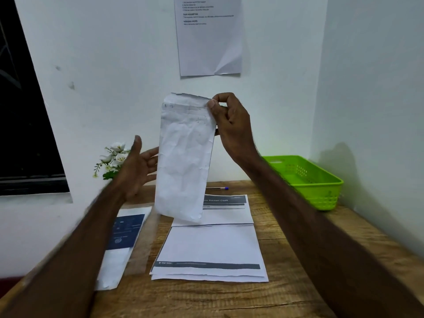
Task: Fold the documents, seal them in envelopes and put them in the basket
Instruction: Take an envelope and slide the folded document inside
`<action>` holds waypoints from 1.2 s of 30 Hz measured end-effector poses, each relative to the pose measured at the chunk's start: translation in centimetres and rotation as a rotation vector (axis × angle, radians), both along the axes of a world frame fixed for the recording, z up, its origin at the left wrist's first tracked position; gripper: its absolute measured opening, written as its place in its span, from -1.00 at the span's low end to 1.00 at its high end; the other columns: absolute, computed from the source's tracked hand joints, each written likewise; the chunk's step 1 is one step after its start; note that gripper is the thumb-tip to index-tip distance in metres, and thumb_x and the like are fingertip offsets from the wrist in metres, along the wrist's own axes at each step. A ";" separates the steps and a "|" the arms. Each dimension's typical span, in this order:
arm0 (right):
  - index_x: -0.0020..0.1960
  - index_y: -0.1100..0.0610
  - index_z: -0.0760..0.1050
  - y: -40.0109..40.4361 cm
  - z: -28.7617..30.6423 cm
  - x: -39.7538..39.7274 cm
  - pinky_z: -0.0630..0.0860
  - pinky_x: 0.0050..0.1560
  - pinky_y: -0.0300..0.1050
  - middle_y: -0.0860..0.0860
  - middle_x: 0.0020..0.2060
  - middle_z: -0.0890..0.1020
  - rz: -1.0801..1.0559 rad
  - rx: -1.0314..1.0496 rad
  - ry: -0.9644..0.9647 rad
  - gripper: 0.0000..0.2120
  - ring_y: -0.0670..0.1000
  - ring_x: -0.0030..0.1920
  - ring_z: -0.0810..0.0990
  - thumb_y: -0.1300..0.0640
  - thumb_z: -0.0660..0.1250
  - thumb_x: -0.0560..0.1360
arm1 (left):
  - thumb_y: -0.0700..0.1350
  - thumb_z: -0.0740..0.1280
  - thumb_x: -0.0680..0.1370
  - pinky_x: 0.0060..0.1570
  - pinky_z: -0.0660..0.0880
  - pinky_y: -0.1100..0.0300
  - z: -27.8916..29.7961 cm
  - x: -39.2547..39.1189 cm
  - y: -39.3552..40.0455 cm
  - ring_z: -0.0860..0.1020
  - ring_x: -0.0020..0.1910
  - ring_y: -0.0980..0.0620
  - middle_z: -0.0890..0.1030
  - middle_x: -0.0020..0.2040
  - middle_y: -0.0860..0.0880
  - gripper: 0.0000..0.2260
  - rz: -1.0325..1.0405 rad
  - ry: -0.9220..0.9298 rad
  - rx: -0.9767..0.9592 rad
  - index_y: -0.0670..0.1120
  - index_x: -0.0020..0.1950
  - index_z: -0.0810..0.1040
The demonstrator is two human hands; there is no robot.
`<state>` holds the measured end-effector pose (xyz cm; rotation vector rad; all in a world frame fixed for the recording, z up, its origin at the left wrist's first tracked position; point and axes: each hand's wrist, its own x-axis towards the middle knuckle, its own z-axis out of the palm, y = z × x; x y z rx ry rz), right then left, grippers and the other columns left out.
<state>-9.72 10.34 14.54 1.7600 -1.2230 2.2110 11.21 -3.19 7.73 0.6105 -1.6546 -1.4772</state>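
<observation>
- The right hand (pixel 231 125) is raised above the far middle of the worktop (pixel 298 260), thumb and forefinger pinching the top corner of an envelope (pixel 183 157), other fingers curled behind it.
- The left hand (pixel 140 166) hovers lower, palm turned toward the envelope, fingers spread and straight, slightly blurred.
- Both forearms reach forward from the near edge.

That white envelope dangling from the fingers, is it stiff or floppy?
Probably floppy: the envelope, pinched at one top corner by the right hand, hangs slightly bowed. Its creases suggest thin, light paper. It would likely slide easily on the table.
</observation>
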 end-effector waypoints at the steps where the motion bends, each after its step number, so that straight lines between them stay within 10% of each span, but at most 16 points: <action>1: 0.03 0.07 0.49 -0.2 0.0 0.1 0.56 -0.32 0.35 0.23 -0.26 0.62 -0.001 -0.003 0.002 -0.86 0.37 -0.25 0.55 -0.01 0.31 0.65 | 0.53 0.16 0.43 0.17 0.52 -0.03 0.4 0.7 0.3 0.62 0.26 -0.09 0.67 0.27 -0.09 -0.20 -0.086 0.018 -0.018 -0.03 0.40 0.57; 6: 0.03 0.06 0.51 -0.6 0.0 0.1 0.54 -0.32 0.35 0.09 -0.32 0.63 -0.031 0.004 -0.002 -0.85 0.37 -0.25 0.54 -0.03 0.31 0.64 | 0.28 0.65 0.20 0.17 0.63 -0.02 0.5 0.6 1.3 0.65 0.24 -0.15 0.66 0.28 -0.16 -0.20 -0.192 -0.124 -0.209 -0.12 0.31 0.62; 10: 0.03 0.06 0.50 0.1 0.0 -0.4 0.64 -0.27 0.28 -0.09 -0.34 0.63 0.002 0.023 -0.003 -0.88 0.18 -0.26 0.60 0.01 0.31 0.65 | 0.27 0.67 0.14 0.11 0.66 -0.03 0.7 0.1 2.0 0.71 0.11 -0.10 0.73 0.14 -0.10 -0.24 -0.060 -0.157 -0.282 -0.12 0.21 0.68; 14: -0.01 -0.01 0.51 1.0 -0.5 -1.8 0.67 -0.24 0.06 0.08 -0.17 0.69 0.019 0.049 0.019 -0.92 0.09 -0.09 0.72 0.01 0.32 0.64 | -0.02 0.47 0.54 -0.11 0.59 0.31 0.8 -0.1 3.0 0.69 -0.13 0.24 0.74 -0.11 0.23 -0.92 0.165 -0.101 -0.486 0.13 0.02 0.71; 19: -0.05 0.03 0.59 1.7 -2.5 -4.6 0.70 -0.10 0.12 0.02 -0.15 0.70 0.075 0.192 0.080 -0.93 0.02 -0.08 0.68 0.14 0.40 0.61 | -0.27 0.36 0.62 0.05 0.52 0.46 -0.1 0.5 3.8 0.58 0.03 0.47 0.62 -0.02 0.49 -0.51 0.259 -0.111 -0.772 0.41 0.07 0.63; 23: -0.01 0.04 0.67 2.0 -5.2 -6.4 0.70 -0.10 0.08 0.07 0.04 0.74 0.128 0.419 0.214 -0.95 -0.07 -0.01 0.65 0.14 0.43 0.59 | -0.40 0.29 0.60 0.40 0.33 0.39 -1.6 2.0 2.5 0.44 0.32 0.45 0.48 0.26 0.48 -0.44 0.267 -0.349 -0.915 0.29 0.29 0.54; 27: 0.04 0.20 0.71 1.2 -8.7 -7.3 0.64 -0.10 -0.05 0.14 0.05 0.74 0.171 0.616 0.261 -0.87 -0.06 -0.03 0.66 0.15 0.49 0.55 | -0.35 0.24 0.65 0.49 0.22 0.17 -3.3 2.7 2.4 0.31 0.54 0.04 0.38 0.55 0.06 -0.45 0.236 -0.794 -0.997 0.16 0.52 0.38; 36: -0.03 0.04 0.75 -0.1 -13.2 -6.5 0.56 0.15 0.00 -0.04 0.01 0.75 0.057 0.905 0.655 -0.89 -0.04 0.06 0.67 0.11 0.56 0.45 | -0.23 0.22 0.67 0.59 0.06 0.06 -6.9 3.7 2.6 0.11 0.64 -0.03 0.12 0.67 0.04 -0.41 0.050 -1.418 -0.892 0.18 0.63 0.16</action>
